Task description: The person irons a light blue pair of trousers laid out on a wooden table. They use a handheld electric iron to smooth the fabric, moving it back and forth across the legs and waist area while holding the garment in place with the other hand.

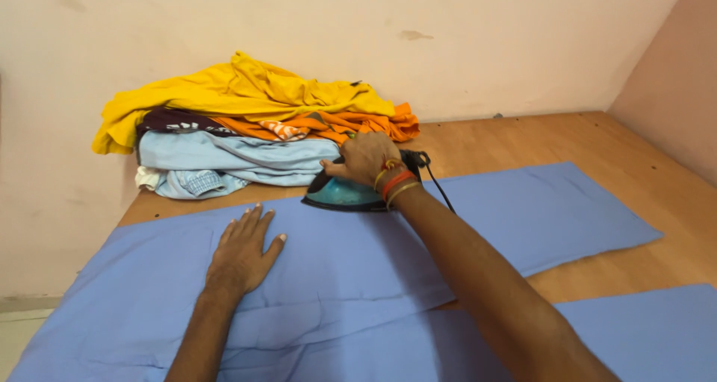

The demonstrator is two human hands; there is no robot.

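A wooden counter (597,139) is stretching out from a pale wall, its bare boards showing to the right of the right hand's grip and running on toward the far right corner, where open room is lying free. A large blue cloth (358,277) is lying spread flat across the counter under both hands, its far edge running just behind the grip and its right end stopping short of the counter's right side; a second fold of it is reaching toward the lower right corner. Behind and to the left of the grip, a pile of folded clothes (239,139) is sitting against the wall, yellow on top, orange and dark in the middle, pale blue below. The iron (340,193), teal with a dark top, is standing on the far edge of the blue cloth, just in front of the pile. The right hand (367,158) is closing its grip around the iron's handle, bangles showing at the wrist. The left hand (243,251) is pressing flat on the cloth with fingers spread wide, holding nothing, near and to the left of the iron. A black cord (437,184) is trailing from the iron to the right.
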